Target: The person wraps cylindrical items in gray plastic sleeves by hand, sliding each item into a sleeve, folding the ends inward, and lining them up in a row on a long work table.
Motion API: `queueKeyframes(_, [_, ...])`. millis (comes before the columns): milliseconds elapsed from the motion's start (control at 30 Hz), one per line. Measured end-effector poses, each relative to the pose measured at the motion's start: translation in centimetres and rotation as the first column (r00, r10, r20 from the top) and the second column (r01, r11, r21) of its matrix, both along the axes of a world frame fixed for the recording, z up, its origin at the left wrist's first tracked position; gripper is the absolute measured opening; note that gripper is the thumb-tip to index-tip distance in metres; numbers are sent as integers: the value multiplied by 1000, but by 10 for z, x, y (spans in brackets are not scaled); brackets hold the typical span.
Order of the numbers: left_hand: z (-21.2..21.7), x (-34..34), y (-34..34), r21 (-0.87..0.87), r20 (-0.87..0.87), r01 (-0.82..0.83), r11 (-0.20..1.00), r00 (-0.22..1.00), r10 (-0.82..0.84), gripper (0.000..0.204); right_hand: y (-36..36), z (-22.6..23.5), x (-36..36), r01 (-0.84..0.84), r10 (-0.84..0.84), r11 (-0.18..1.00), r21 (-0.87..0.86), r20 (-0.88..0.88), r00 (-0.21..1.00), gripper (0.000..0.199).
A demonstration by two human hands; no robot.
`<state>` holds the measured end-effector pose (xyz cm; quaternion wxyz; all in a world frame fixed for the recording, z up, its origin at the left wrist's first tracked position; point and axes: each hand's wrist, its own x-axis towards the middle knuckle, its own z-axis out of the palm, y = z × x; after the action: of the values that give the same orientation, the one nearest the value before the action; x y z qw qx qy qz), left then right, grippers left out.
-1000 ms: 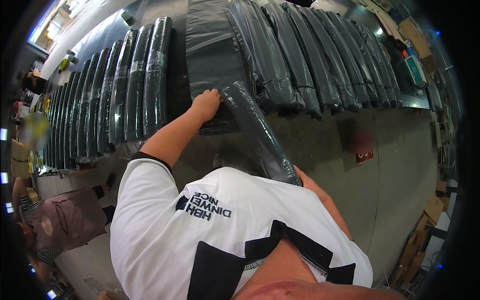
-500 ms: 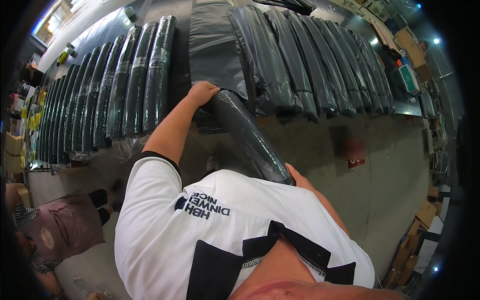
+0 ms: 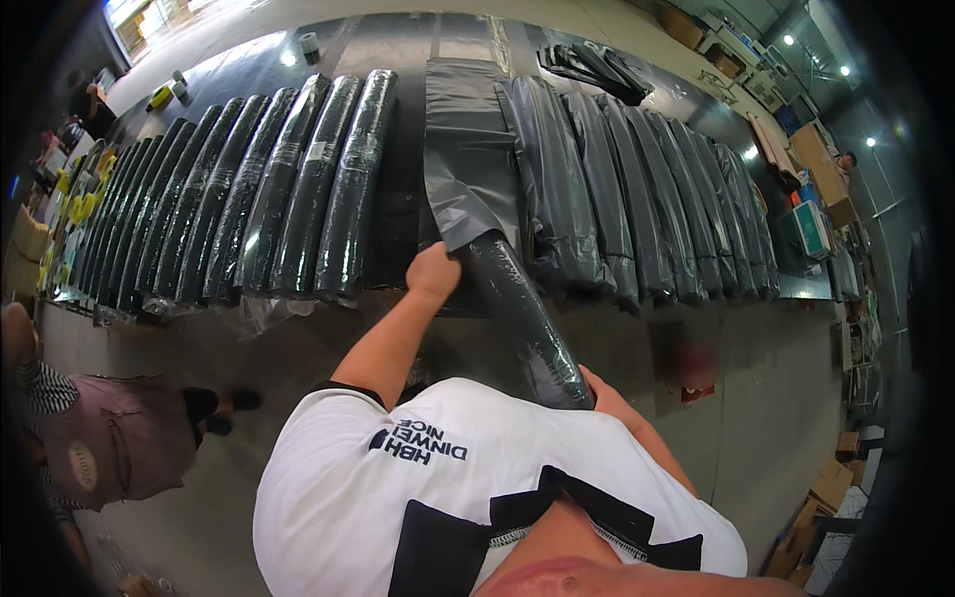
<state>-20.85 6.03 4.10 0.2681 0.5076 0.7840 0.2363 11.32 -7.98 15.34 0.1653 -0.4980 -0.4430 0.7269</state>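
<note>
Off the table's [image 3: 373, 45] near edge, a dark roll [image 3: 527, 323] is slanting, its long axis running from upper left to lower right. Its far end is tucking under the mouth of a grey bag [image 3: 473, 149]; its near end is pointing toward the shirt [image 3: 398, 507]. The left hand [image 3: 434, 271], fingers curled, is pinching the bag's near left corner. The right hand [image 3: 602, 393] is touching the roll's near end, its fingers hiding; I cannot tell their state.
</note>
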Motion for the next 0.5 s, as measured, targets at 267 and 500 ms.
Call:
queueKeyframes(267, [38,19,42,109,-147,159,981,979,-142,20,93,-39,-53,-94,49,901,424,115,992,88])
queueKeyframes(500, [33,-45,175,139,-61,-12,990,998,21,25,201,-41,-183,-229,-194,822,521,635,748,113])
